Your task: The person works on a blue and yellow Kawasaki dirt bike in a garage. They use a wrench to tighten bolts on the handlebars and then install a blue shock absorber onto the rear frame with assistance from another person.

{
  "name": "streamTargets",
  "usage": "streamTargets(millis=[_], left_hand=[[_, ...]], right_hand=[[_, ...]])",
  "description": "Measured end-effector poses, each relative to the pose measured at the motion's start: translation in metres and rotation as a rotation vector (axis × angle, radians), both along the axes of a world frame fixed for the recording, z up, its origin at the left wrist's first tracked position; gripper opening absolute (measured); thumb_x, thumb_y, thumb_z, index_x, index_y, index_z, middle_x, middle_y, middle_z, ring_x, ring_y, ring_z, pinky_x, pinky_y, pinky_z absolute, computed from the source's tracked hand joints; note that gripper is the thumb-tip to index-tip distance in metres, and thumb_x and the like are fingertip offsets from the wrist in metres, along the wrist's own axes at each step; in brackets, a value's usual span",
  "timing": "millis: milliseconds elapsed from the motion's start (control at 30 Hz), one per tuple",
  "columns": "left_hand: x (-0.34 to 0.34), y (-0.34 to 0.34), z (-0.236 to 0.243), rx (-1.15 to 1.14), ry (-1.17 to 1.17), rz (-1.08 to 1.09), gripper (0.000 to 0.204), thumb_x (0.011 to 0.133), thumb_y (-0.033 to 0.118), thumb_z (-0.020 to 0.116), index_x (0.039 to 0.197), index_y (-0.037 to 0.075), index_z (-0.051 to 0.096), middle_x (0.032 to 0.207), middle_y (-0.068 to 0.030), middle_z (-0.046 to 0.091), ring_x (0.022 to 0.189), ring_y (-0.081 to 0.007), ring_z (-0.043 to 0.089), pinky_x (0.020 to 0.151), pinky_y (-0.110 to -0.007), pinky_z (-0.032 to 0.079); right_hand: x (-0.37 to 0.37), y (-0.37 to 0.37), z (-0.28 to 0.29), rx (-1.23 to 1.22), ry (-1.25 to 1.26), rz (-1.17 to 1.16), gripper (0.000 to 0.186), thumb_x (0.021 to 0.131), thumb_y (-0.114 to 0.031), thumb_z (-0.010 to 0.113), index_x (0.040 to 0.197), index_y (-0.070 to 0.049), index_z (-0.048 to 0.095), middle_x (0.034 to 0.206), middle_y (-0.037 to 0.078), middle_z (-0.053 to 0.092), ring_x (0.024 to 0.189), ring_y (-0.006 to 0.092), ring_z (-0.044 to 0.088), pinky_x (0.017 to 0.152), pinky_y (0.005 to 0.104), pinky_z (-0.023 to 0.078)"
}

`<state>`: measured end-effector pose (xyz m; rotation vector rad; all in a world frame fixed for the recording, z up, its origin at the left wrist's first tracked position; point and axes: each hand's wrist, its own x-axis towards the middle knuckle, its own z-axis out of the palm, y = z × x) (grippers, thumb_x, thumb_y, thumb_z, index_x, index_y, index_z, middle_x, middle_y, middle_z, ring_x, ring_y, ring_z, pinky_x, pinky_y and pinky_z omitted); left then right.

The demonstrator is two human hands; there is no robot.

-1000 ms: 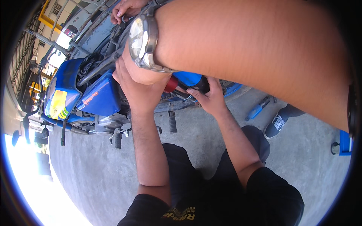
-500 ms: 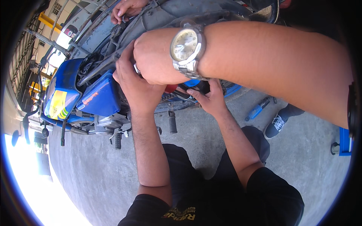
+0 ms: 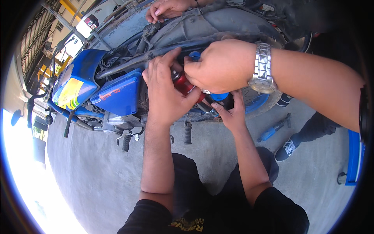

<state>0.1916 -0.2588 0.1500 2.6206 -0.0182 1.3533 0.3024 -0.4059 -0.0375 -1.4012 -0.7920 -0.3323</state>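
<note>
My left hand [image 3: 165, 87] curves around a shiny red cylinder [image 3: 182, 83] with dark ends beside the motorcycle frame. To its right, my right hand [image 3: 233, 113] grips a black cylindrical piece [image 3: 227, 103] with a round blue top [image 3: 219, 96]. Whether the two pieces are joined I cannot tell. Between and above my hands, a co-worker's hand [image 3: 220, 64] with a metal-band watch [image 3: 263, 66] reaches in from the right; its fingers are close to the red cylinder. This hand hides part of both pieces. A small blue round part [image 3: 194, 55] shows behind its fingertips.
The motorcycle has a blue tank [image 3: 83, 72], a blue side panel [image 3: 119, 93] and a footpeg [image 3: 187, 132]. Another hand [image 3: 167, 8] rests at its far side. On the concrete floor [image 3: 105, 175] lie a blue tool [image 3: 271, 132] and a person's shoe [image 3: 286, 150]. A blue stand [image 3: 353, 160] is at right.
The co-worker's watch hand has drawn to the right and turned, uncovering the red cylinder. My left hand now shows more fully around it. The far hand appears further right as the view shifts.
</note>
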Motion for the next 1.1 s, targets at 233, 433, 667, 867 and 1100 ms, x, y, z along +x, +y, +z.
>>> streamTargets(millis=[233, 433, 667, 867, 1100], left_hand=[[-0.031, 0.085, 0.069, 0.171, -0.178, 0.001, 0.044, 0.078, 0.004, 0.072, 0.121, 0.002, 0.065, 0.115, -0.0141, 0.067, 0.107, -0.0294, 0.066, 0.094, -0.039, 0.052], [-0.036, 0.158, 0.098, -0.175, 0.138, 0.173, 0.024, 0.097, 0.023, 0.075, 0.104, 0.001, 0.070, 0.086, -0.0114, 0.071, 0.079, -0.0268, 0.068, 0.075, -0.038, 0.053], [-0.032, 0.179, 0.061, 0.090, 0.088, 0.133, 0.048, 0.101, 0.047, 0.063, 0.080, 0.003, 0.068, 0.073, -0.0175, 0.067, 0.074, -0.0407, 0.066, 0.072, -0.050, 0.052], [-0.033, 0.180, 0.061, 0.137, 0.054, 0.100, 0.046, 0.102, 0.044, 0.061, 0.077, 0.005, 0.068, 0.074, -0.0172, 0.068, 0.076, -0.0407, 0.067, 0.073, -0.050, 0.054], [-0.031, 0.182, 0.059, 0.142, 0.079, 0.092, 0.044, 0.101, 0.042, 0.063, 0.078, 0.004, 0.067, 0.075, -0.0172, 0.068, 0.076, -0.0419, 0.066, 0.074, -0.050, 0.053]], right_hand=[[-0.002, 0.008, -0.009, 0.071, 0.140, 0.129, 0.062, 0.086, -0.018, 0.086, 0.136, 0.003, 0.056, 0.133, 0.020, 0.059, 0.123, 0.0330, 0.059, 0.106, 0.0437, 0.045], [-0.009, 0.004, 0.002, -0.046, 0.135, 0.099, 0.064, 0.091, -0.019, 0.083, 0.142, 0.004, 0.051, 0.140, 0.018, 0.056, 0.131, 0.0288, 0.054, 0.112, 0.0418, 0.040], [-0.020, 0.001, 0.019, -0.226, 0.045, 0.012, 0.062, 0.095, -0.013, 0.079, 0.146, 0.004, 0.048, 0.144, 0.017, 0.055, 0.134, 0.0250, 0.052, 0.114, 0.0408, 0.040], [-0.018, -0.011, 0.046, -0.584, 0.037, 0.029, 0.072, 0.097, -0.015, 0.077, 0.151, 0.002, 0.033, 0.143, 0.013, 0.053, 0.132, 0.0232, 0.054, 0.114, 0.0411, 0.041], [-0.019, -0.021, 0.055, -0.683, 0.138, 0.042, 0.065, 0.095, -0.012, 0.080, 0.145, -0.001, 0.041, 0.135, 0.009, 0.059, 0.124, 0.0170, 0.059, 0.105, 0.0348, 0.048]])
